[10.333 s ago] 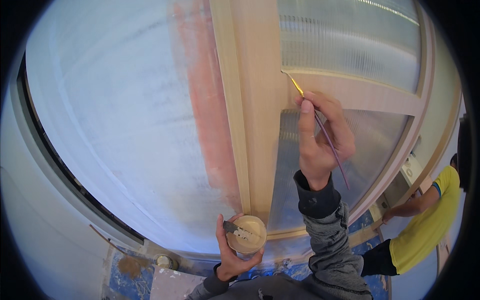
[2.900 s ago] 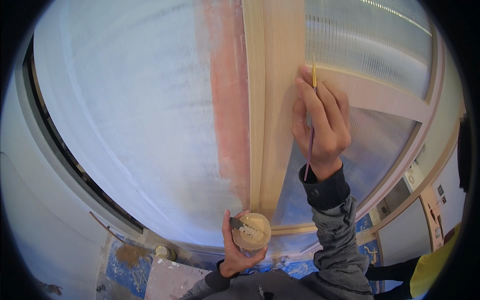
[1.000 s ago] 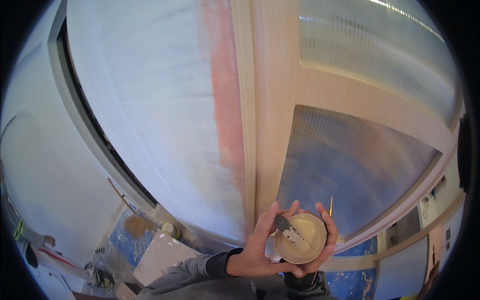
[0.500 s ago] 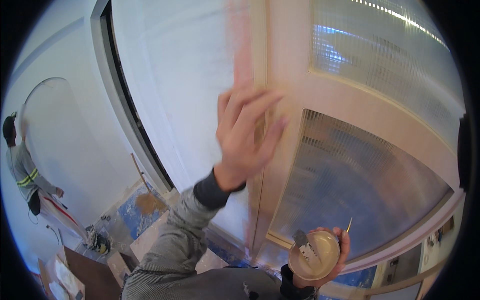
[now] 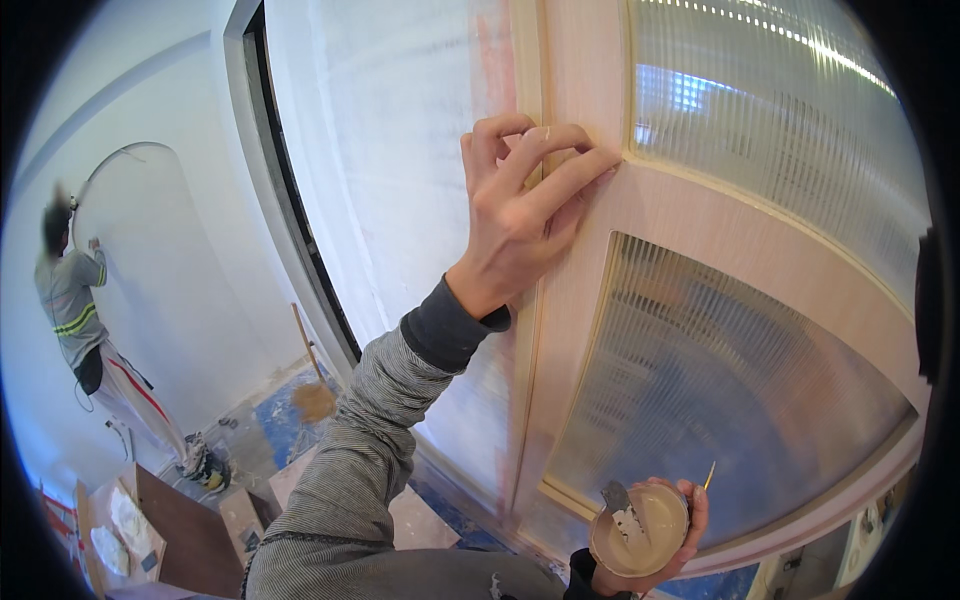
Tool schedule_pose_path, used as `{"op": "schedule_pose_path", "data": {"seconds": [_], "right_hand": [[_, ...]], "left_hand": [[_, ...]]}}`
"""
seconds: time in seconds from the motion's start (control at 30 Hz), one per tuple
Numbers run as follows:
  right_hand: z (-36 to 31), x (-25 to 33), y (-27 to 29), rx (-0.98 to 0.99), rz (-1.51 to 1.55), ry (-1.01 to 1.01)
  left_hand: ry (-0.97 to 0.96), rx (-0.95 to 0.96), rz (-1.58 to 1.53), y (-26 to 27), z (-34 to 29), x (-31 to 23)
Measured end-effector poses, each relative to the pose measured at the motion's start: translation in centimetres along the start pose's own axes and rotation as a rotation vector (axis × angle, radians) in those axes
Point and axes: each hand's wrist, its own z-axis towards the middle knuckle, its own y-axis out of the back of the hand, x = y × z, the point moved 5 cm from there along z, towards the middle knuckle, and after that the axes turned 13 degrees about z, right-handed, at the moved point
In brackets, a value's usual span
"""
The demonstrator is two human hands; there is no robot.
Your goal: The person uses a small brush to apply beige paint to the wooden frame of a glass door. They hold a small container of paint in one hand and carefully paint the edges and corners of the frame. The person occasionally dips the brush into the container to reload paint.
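My left hand [image 5: 530, 200] is raised to the door's pale wooden frame [image 5: 585, 330]. Its fingers are bent and spread apart, with one fingertip touching the wood at the lower left corner of the upper ribbed glass panel [image 5: 770, 110]. No tool shows in it; the thumb's tip is hidden. Low on the right, my right hand [image 5: 694, 530] is closed around a shallow round bowl [image 5: 665, 520] of beige paste. A putty knife [image 5: 625, 515] with a grey, paste-smeared blade lies in the bowl. A thin yellow stick [image 5: 710, 474] pokes up by the right fingers.
Below the crossbar sits a second ribbed glass panel [image 5: 720, 400]. A whitish panel [image 5: 400, 200] adjoins the door on the left. Farther left, another person [image 5: 80, 290] works at a white wall. Brown boxes [image 5: 180, 530] and a long-handled broom [image 5: 312, 370] stand near blue floor sheeting.
My left hand has moved right and a little up, from blurred in the air to touching the wooden frame. The other person has raised their lower arm toward the wall.
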Motion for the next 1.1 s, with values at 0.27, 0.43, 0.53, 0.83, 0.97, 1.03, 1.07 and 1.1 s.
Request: {"op": "schedule_pose_path", "data": {"seconds": [0.27,0.43,0.53,0.83,0.97,1.03,1.07,1.1], "right_hand": [[-1.0,-1.4,0.2,-0.158,0.534,-0.193],[-0.9,-1.4,0.4,-0.085,0.411,-0.197],[-1.0,-1.7,0.7,-0.092,0.456,-0.216],[-1.3,-2.0,0.9,-0.08,0.509,-0.186],[-1.4,-2.1,1.0,-0.09,0.528,-0.196],[-1.4,-2.1,1.0,-0.109,0.53,-0.211],[-1.4,-2.0,1.0,-0.115,0.525,-0.212],[-1.4,-1.9,0.9,-0.12,0.519,-0.212]], "left_hand": [[-0.076,0.019,0.032,0.5,0.3,-0.9],[-0.073,-0.018,0.008,0.3,0.1,-0.4],[-0.069,-0.04,0.013,0.2,0.3,-0.8],[-0.088,-0.028,0.008,0.5,0.3,-0.6],[-0.085,-0.036,-0.007,0.7,0.2,-0.6],[-0.084,-0.054,-0.013,0.6,0.3,-0.7],[-0.075,-0.059,-0.016,0.6,0.4,-0.6],[-0.066,-0.064,-0.02,0.5,0.5,-0.6]]}}
